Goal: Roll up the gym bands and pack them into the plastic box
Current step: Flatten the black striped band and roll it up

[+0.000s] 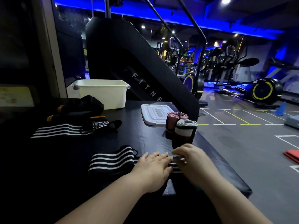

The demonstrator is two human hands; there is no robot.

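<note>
A black gym band with white stripes (111, 160) lies flat on the dark table (142, 138) in front of me. My left hand (153, 167) presses flat on its right part. My right hand (192, 159) curls its fingers round the band's right end. Two rolled bands stand just beyond the hands: a grey and white roll (186, 128) and a pink roll (175, 120) behind it. The white plastic box (102, 92) stands open at the back of the table. Its lid (155, 113) lies flat to the right of it.
Another striped band (64, 130) and a heap of black bands with orange tags (80, 109) lie at the left. A big black fitness machine (137, 65) rises behind the table. The table's right edge drops to the gym floor (242, 143).
</note>
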